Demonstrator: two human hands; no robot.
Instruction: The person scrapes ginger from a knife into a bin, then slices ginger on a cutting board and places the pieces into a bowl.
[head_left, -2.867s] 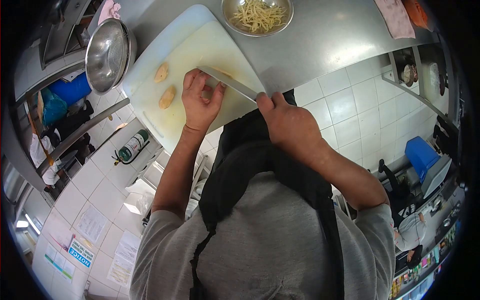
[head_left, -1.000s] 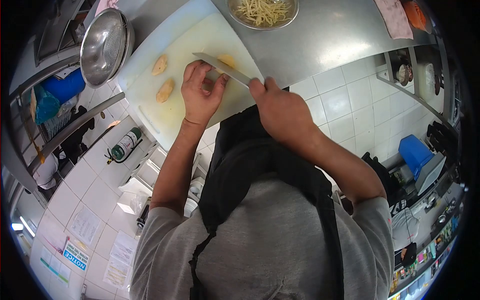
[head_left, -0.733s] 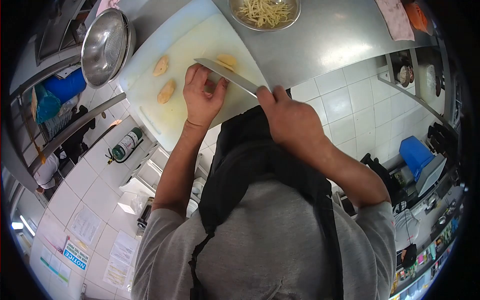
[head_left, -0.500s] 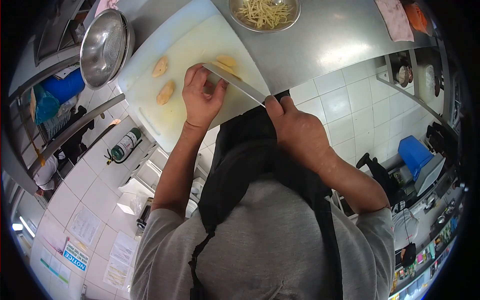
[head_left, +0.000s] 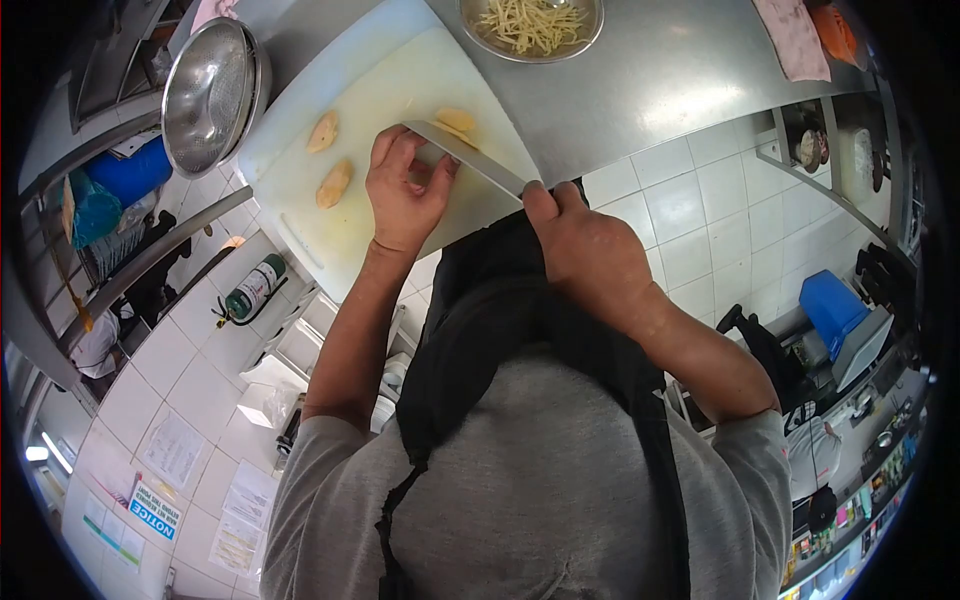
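Observation:
My right hand (head_left: 590, 245) grips the handle of a knife (head_left: 475, 158), whose blade slants up and left over the white cutting board (head_left: 290, 205). Against the blade's upper end, my left hand (head_left: 408, 195) has its fingers curled; what they press on is hidden behind the hand and blade. Thin pale yellow slices (head_left: 455, 119) lie just beyond the blade. Two peeled, ginger-like pieces rest left of my left hand, one upper (head_left: 323, 131) and one lower (head_left: 334, 184).
A metal bowl (head_left: 597, 40) of pale thin strips stands on the steel table (head_left: 670, 90). Nested colanders (head_left: 208, 95) are at the upper left. A pink cloth (head_left: 792, 40) lies upper right. Other people are partly visible at both sides.
The knife and my right hand have shifted slightly up and left, and the blade shows a little more of its face. My left hand has barely moved.

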